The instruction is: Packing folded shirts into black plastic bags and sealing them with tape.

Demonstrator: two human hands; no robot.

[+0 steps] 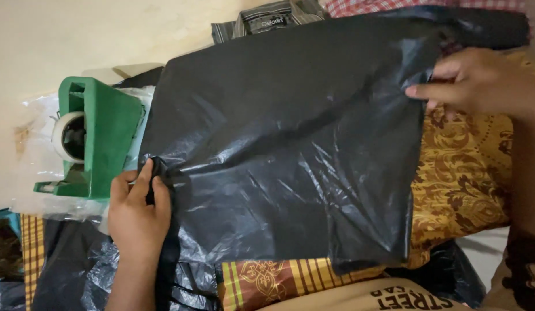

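Single view only, head-worn camera. Looks steeply down from person's own eye level, close range. Frame filled by black plastic bag point(284, 150) spread across lap and patterned cloth point(460, 173). Both hands enter from bottom and right edges. Pale floor point(66, 34) at upper left.

- A green tape dispenser point(97, 138) with a roll of tape in it, just above the left hand, lying on clear plastic film point(34, 167).
- Brown and gold patterned cloth point(463, 173), below the right hand.
- Folded dark striped garment point(267, 20), at the top, left of the right hand.
- Red checked fabric point(365, 7) beside it.
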